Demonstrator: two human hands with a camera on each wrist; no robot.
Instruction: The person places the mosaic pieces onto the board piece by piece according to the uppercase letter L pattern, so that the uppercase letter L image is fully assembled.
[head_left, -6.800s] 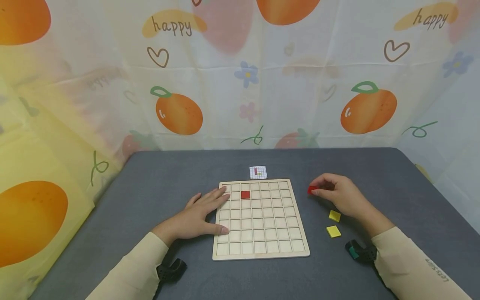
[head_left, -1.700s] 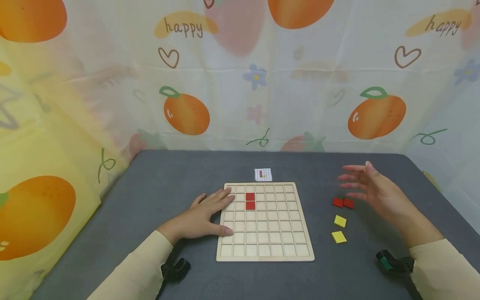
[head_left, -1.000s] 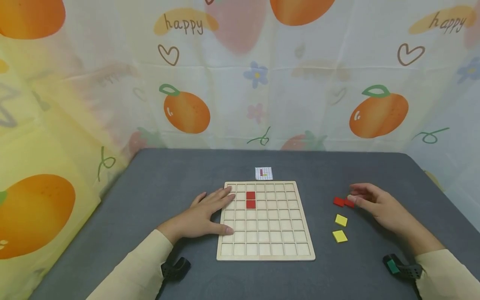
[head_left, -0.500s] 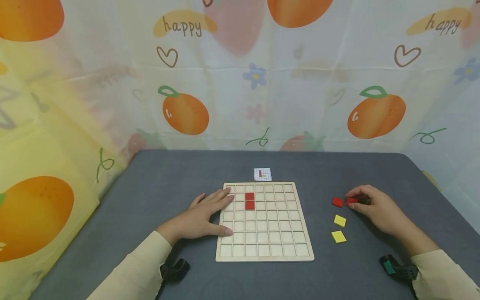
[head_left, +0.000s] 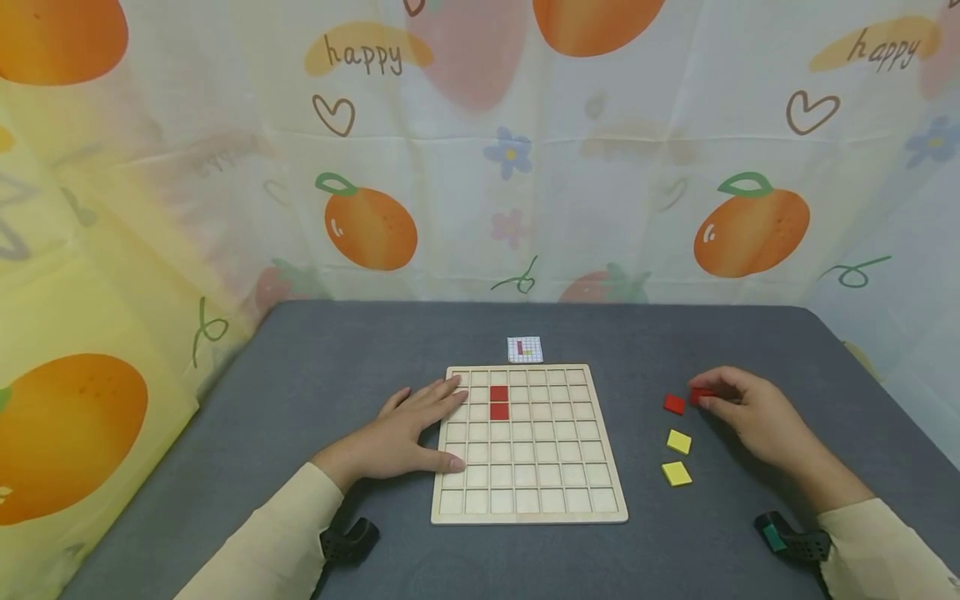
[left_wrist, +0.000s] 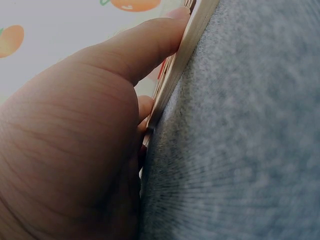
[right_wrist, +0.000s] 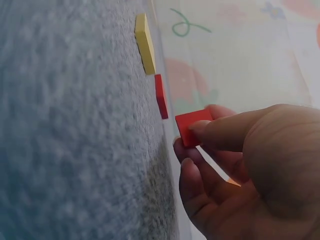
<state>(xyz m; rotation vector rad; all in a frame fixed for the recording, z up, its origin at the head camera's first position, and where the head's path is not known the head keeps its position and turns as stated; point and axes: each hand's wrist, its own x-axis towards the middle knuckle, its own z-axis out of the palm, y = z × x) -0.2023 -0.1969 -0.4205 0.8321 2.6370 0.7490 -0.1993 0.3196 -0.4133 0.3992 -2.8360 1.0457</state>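
My left hand (head_left: 401, 433) lies with spread fingers on the left edge of a wooden grid board (head_left: 555, 477); in the left wrist view its thumb (left_wrist: 150, 42) rests over the board's rim. Two red square tiles (head_left: 498, 402) sit one below the other in the board's upper left part. Right of the board, my right hand (head_left: 753, 412) pinches another red tile (right_wrist: 187, 125) between thumb and fingers, raised off the table in the right wrist view. A loose red tile (head_left: 673, 404) lies just left of that hand, with two yellow tiles (head_left: 678, 442) nearer to me.
A small card (head_left: 524, 349) printed with a grid and coloured squares lies behind the board's far edge. The grey table (head_left: 360, 350) ends at a fruit-printed cloth (head_left: 450, 183) at the back.
A second red tile has come onto the board below the first. My right hand came down from above the loose tiles and picked up a red one. My left hand stays on the board.
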